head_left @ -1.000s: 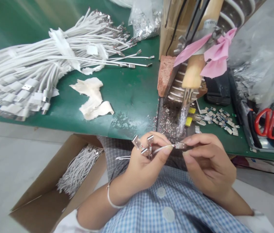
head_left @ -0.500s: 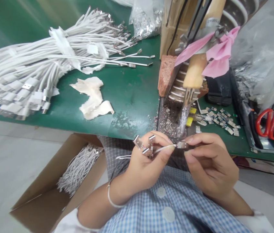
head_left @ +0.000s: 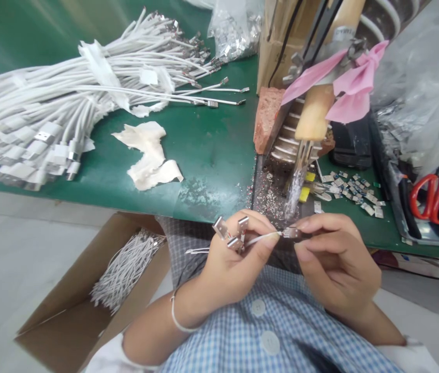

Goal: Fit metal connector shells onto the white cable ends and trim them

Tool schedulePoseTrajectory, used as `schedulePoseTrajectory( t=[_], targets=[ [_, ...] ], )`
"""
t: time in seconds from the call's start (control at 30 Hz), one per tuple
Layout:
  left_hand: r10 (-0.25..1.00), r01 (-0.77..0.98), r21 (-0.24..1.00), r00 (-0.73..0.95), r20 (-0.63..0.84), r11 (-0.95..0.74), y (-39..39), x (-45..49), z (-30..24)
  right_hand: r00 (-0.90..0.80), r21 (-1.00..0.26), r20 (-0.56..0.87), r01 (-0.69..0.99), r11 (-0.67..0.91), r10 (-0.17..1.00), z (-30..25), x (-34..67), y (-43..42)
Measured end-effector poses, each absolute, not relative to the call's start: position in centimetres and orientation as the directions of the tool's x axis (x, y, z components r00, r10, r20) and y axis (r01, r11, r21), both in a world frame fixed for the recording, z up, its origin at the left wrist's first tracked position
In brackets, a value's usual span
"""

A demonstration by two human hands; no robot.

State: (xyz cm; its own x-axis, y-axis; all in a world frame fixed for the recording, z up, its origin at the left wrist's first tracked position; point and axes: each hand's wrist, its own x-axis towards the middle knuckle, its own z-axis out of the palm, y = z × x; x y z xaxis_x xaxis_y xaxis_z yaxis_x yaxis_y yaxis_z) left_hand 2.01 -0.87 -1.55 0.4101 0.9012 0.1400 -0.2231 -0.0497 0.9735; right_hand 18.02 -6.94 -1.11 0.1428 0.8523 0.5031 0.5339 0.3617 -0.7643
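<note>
My left hand (head_left: pixel 238 259) is closed on several white USB cables. Their metal USB plugs (head_left: pixel 235 243) stick up above the fingers, and thin white cable ends poke out on the left side. One white cable (head_left: pixel 257 239) runs between my left thumb and forefinger to a small metal USB connector (head_left: pixel 291 232). My right hand (head_left: pixel 339 259) pinches the far edge of that connector with its fingertips. Just above the connector is the tip of a soldering iron (head_left: pixel 292 199), held in a stand, with a wooden handle (head_left: pixel 312 116) and a pink ribbon tied on.
Bundled white cables (head_left: pixel 99 88) lie at the left of the green table (head_left: pixel 215 140), by a torn tape scrap (head_left: pixel 151 155). Loose connectors (head_left: pixel 353 189) and red-handled scissors (head_left: pixel 433 199) are at right. A brick (head_left: pixel 268 119) props the stand. A cardboard box (head_left: pixel 60 290) with cables sits below.
Almost nothing differs. Both hands keep their hold on the cable and connector, and the view has shifted only slightly.
</note>
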Motion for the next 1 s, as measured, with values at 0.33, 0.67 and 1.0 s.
schedulePoseTrajectory(
  t=[0.33, 0.67, 1.0],
  targets=[
    [0.903, -0.212, 0.975, 0.403, 0.149, -0.067, -0.7, 2.1, -1.5, 0.152, -0.756, 0.521, 0.539, 0.371, 0.840, -1.0, 18.0, -6.6],
    [0.894, -0.182, 0.983, 0.438, 0.096, -0.016, -1.3, 1.6, -1.7, 0.121, -0.776, 0.485, 0.517, 0.362, 0.866, -1.4, 18.4, -7.4],
    [0.847, 0.023, 1.000, 0.532, -0.024, 0.014, -1.5, 0.7, -2.1, -0.231, -0.517, 0.447, 0.721, 0.460, 0.864, -0.3, 19.9, -7.0]
  ],
)
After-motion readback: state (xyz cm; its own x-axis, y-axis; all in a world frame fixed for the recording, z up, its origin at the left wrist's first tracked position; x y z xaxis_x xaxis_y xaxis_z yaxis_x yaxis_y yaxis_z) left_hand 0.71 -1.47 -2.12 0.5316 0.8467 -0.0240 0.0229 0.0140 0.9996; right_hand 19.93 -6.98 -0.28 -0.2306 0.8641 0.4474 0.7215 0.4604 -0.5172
